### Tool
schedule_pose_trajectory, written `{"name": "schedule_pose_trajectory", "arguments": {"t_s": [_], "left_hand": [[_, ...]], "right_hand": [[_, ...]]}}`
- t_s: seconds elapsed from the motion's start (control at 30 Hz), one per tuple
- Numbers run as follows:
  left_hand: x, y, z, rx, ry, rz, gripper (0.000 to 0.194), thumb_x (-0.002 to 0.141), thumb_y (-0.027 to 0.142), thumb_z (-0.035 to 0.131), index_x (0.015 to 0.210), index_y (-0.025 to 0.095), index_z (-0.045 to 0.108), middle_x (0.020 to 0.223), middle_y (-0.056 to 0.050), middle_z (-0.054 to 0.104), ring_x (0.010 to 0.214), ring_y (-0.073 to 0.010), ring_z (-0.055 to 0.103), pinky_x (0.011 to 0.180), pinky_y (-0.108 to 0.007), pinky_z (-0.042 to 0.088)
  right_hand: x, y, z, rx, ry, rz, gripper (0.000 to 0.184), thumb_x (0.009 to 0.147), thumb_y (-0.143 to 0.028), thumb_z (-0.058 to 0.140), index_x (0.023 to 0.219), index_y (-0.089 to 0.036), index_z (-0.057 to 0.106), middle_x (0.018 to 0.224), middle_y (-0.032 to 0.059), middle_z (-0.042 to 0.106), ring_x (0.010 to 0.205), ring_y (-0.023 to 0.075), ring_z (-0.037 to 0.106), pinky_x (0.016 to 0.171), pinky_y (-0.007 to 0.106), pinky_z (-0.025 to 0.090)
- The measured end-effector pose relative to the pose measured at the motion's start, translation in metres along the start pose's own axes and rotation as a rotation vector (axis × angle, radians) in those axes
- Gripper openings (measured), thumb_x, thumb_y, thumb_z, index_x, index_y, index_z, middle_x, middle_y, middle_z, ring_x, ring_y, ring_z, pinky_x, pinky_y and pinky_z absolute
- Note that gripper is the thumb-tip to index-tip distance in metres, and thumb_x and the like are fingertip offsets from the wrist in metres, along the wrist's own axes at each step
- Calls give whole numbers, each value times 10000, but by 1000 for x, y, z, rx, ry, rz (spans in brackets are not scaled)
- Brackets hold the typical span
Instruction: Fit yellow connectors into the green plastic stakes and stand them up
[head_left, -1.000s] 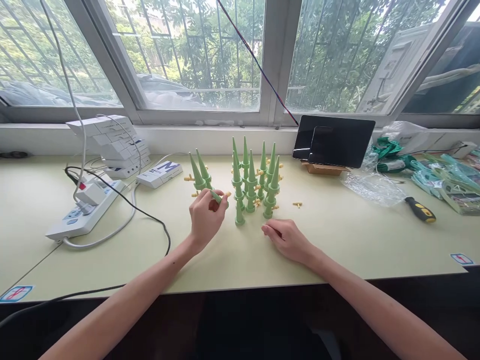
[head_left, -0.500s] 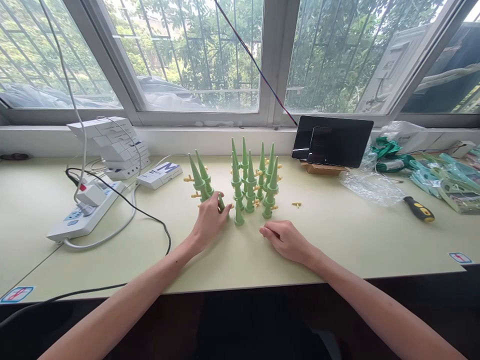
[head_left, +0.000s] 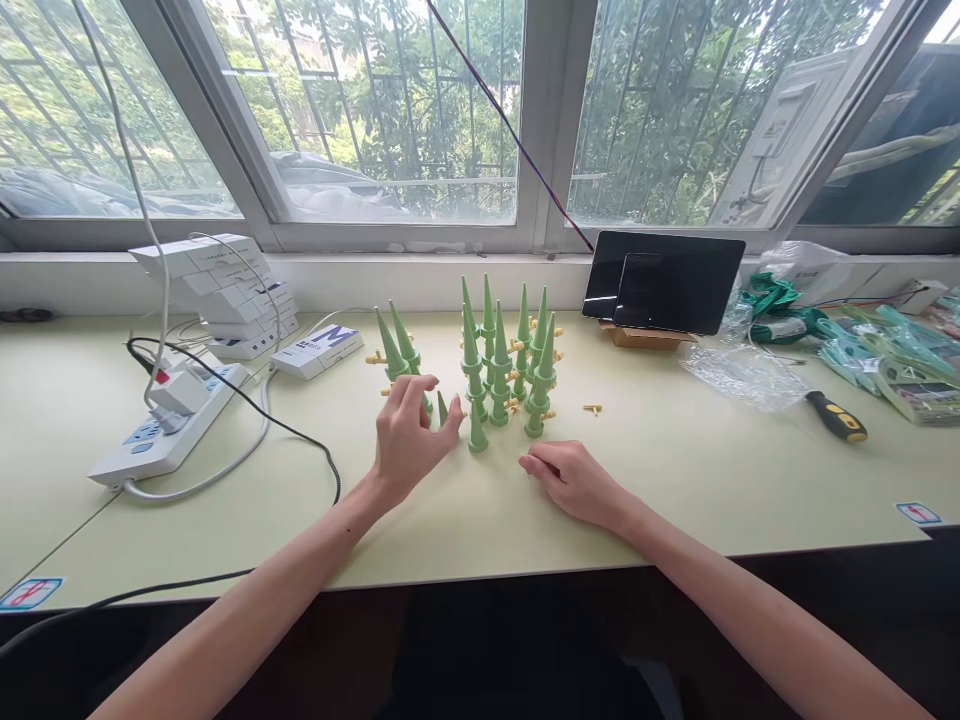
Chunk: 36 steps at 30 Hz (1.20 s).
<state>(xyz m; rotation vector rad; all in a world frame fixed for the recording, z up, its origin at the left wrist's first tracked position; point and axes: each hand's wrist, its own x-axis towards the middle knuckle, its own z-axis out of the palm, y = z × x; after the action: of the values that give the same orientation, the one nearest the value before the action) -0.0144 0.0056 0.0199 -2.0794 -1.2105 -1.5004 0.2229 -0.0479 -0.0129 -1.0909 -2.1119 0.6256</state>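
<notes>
While the left hand (head_left: 411,432), thumb and fingers spread, sits nearest the small green cone (head_left: 442,407), upright in its gap, contact unclear, the right hand (head_left: 574,478) lies curled on the table (head_left: 472,530), well to the cone's right.

The left hand (head_left: 411,430) is spread, thumb and fingers apart, at a small green cone (head_left: 442,408) partly hidden behind the thumb. Beyond this hand stand tall stacks (head_left: 394,352) of green cones with yellow pegs, and more stacks (head_left: 500,375) rise to the right. The right hand (head_left: 566,480) is loosely curled at the table (head_left: 480,530), just in front of the rightmost stacks. A small yellow piece (head_left: 592,408) lies apart to the right, and farther over is a screwdriver (head_left: 836,417). A tablet (head_left: 701,285) leans below the window (head_left: 360,130); a power strip (head_left: 124,468) sits at left
</notes>
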Motion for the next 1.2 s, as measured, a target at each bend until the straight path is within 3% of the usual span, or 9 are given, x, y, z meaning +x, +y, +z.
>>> {"name": "schedule_pose_trajectory", "arguments": {"t_s": [0.1,0.17,0.23,0.37,0.5,0.63,0.97,1.2], "left_hand": [[-2,3,-2,-31,151,190,162,784,196,691,885,178,565,812,6,594,409,-13,361,405,-176,325],[-7,7,-1,-63,109,285,151,795,163,678,885,184,558,729,32,597,395,-14,355,392,-166,303],[-13,11,1,-40,18,269,133,825,172,661,919,187,567,701,38,628,389,-22,353,396,-172,305],[-19,16,4,34,-216,162,175,896,257,595,1057,194,622,910,-33,711,410,-32,390,398,-193,310],[-19,17,4,48,-334,65,272,938,316,543,1172,213,635,1014,-73,713,427,-43,415,439,-211,351],[-20,16,5,-24,-393,63,295,959,300,516,1225,210,607,992,-65,704,443,-50,426,479,-212,388],[-28,10,13,-160,-496,119,221,986,198,433,1126,187,605,830,-26,618,516,-79,466,550,-222,416],[-29,15,10,-283,-570,157,321,996,213,437,1306,233,514,843,-21,642,520,-79,492,549,-215,432]], "right_hand": [[0,0,1,-5,-3,3,427,1023,-365,383,640,-207,276,582,-47,321,551,112,292,564,273,259],[0,0,1,-10,-5,5,431,1023,-366,385,638,-207,275,579,-49,316,549,111,288,561,272,259],[0,0,1,-18,-2,5,430,1021,-365,385,636,-207,277,575,-50,318,546,110,287,558,270,261],[0,-2,0,-38,3,-2,428,1019,-360,384,633,-207,281,570,-50,326,543,111,289,557,268,267],[1,-3,0,-52,6,-11,439,1019,-370,384,621,-207,295,564,-46,344,538,113,309,556,269,279],[1,-3,-1,-67,3,-7,448,1023,-382,378,616,-207,317,565,-41,366,537,114,321,555,268,288],[0,-2,-1,-96,-12,-7,442,1021,-378,399,622,-208,312,570,-42,367,539,116,317,562,266,290],[-2,5,-4,-166,109,-55,412,1021,-353,406,636,-206,397,587,-26,426,541,120,345,565,261,303]]}}
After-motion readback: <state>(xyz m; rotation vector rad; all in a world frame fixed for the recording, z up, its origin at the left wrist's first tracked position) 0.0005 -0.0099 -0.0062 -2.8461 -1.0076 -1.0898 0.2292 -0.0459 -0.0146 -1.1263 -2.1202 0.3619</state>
